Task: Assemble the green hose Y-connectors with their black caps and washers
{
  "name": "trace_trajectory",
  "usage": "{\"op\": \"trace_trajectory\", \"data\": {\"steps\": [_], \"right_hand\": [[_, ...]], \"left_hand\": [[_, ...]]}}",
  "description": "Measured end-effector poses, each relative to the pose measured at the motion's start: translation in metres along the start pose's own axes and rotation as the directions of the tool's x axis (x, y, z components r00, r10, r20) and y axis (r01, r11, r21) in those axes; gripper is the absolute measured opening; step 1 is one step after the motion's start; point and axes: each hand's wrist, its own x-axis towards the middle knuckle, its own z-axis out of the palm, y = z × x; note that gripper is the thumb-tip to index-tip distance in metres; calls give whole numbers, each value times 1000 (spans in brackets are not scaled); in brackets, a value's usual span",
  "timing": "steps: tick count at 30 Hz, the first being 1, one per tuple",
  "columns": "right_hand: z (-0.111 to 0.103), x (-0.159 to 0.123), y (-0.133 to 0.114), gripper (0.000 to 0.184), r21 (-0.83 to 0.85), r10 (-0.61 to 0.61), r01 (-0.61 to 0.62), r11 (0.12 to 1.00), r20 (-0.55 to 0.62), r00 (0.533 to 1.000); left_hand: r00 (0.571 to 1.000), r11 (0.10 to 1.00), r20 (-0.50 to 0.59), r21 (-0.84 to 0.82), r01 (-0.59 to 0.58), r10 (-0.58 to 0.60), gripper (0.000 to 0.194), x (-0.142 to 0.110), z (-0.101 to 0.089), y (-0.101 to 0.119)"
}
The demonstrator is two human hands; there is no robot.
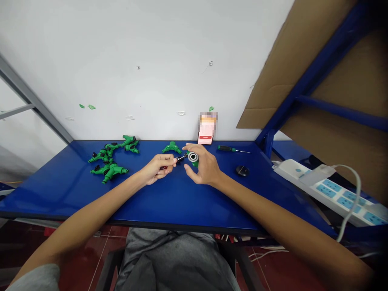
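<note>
Near the middle of the table, my left hand point(155, 169) is closed around a slim tool point(181, 158) with a metal shaft and a bit of red at its handle end. Its tip points right, at the dark left side of a green hose splitter point(195, 164). The splitter's round grey ring end point(193, 157), with a dark centre, faces up toward me. Around that splitter curves my right hand point(207, 165), thumb below the ring and forefinger above it; its other fingers are hidden behind. Just behind my left hand lies another green splitter point(171, 147).
Several green splitters point(112, 169) with black levers lie on the left of the blue table point(145, 206). A lit phone point(205, 135) leans on the wall. To the right are a green-and-black screwdriver point(227, 149), a round black object point(242, 170) and a white power strip point(318, 186).
</note>
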Motion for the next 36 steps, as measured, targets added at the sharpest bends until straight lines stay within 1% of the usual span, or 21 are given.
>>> {"op": "trace_trajectory", "data": {"steps": [3,6,8,12,13,15,17,18,19,20,22,23,24,25,26,28,29,31,33,34,36], "right_hand": [[3,-2,0,57,-6,28,-28,1000,21,999],[6,-4,-2,50,3,103,-103,995,10,995],[7,-5,-3,44,33,172,-172,985,-12,985],[9,-2,-10,30,156,324,-315,936,-34,945],[10,-2,-12,28,182,363,-351,919,-39,931],[12,0,-17,26,209,423,-407,890,-42,905],[13,0,-20,26,200,442,-428,882,-33,896],[14,-1,-21,26,188,438,-425,885,-30,899],[14,-1,-21,27,174,424,-413,894,-32,905],[14,-1,-20,28,157,401,-391,907,-36,916],[13,-2,-18,30,109,334,-327,939,-47,942],[12,-1,-17,31,81,294,-290,954,-50,954],[11,-1,-16,33,53,259,-257,965,-48,965],[10,0,-15,35,28,233,-232,972,-44,972],[10,0,-14,36,10,219,-219,976,-38,975],[9,1,-12,39,0,224,-224,975,-28,974],[9,1,-11,40,5,236,-236,972,-21,972],[9,1,-10,41,18,256,-256,967,-2,967],[10,1,-9,41,24,272,-272,962,20,962],[10,0,-8,41,25,280,-281,960,28,960],[11,1,-8,41,32,298,-298,954,29,954]], "left_hand": [[989,977,-41,168,-131,140,41,-3,2,6],[945,874,-95,420,-246,312,35,-5,1,11],[894,752,-108,590,-294,435,29,-5,0,9],[732,389,3,845,-365,681,23,-4,1,-2],[706,315,35,879,-358,707,24,-4,2,-5],[689,226,64,919,-322,722,26,-6,6,-9],[702,224,56,927,-300,710,27,-7,10,-10],[718,275,26,913,-300,696,26,-7,12,-9],[746,373,-25,877,-303,666,27,-7,13,-7],[790,510,-90,807,-300,607,28,-7,13,-5],[906,805,-176,544,-236,385,34,-5,11,1],[954,907,-166,386,-170,249,38,-4,10,4],[982,963,-130,249,-100,135,41,-4,8,6],[994,988,-92,150,-45,60,42,-3,7,8],[997,995,-71,94,-17,24,43,-3,6,10],[994,996,-101,84,-33,41,40,-2,6,11],[988,990,-137,127,-61,78,38,-2,6,10],[959,943,-197,302,-138,204,34,-2,7,8],[897,815,-218,536,-220,385,28,-1,7,4],[853,717,-201,650,-252,482,26,-1,6,2],[763,491,-112,822,-289,636,24,-2,4,-2]]}}
